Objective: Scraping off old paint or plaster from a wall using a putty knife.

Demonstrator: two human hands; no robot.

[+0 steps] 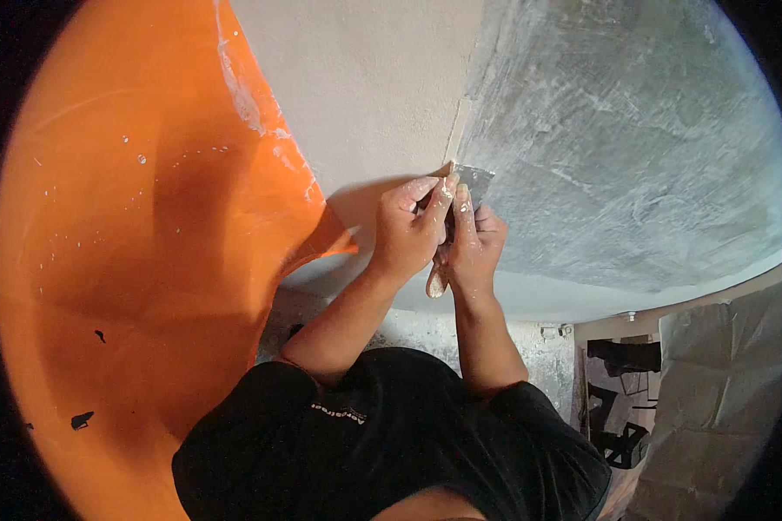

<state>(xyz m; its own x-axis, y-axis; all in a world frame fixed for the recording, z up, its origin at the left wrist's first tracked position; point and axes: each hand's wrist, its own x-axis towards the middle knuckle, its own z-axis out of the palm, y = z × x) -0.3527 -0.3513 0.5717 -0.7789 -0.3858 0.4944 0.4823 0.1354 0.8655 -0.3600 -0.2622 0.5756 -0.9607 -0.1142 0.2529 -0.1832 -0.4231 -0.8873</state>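
My right hand (477, 244) grips a putty knife (474, 177) with a metal blade, its thumb laid along the tool. The pale, spattered handle end (436, 281) sticks out below the hand. Close against it, my left hand (409, 225) has its fingers curled and its thumb at the blade's left corner. What it pinches there is hidden. Both hands carry white smears. From the thumbs, a narrow pale strip (457, 130) runs up along the border between a beige wall surface (365, 84) and a streaky grey plastered surface (625, 143).
Orange sheeting (124, 273) with white spatters and small dark holes hangs at the left. A creased brown paper sheet (710, 404) is at the lower right. Beside it, dark furniture (625, 446) shows through an opening. A stained pale wall (534, 352) lies beyond my right arm.
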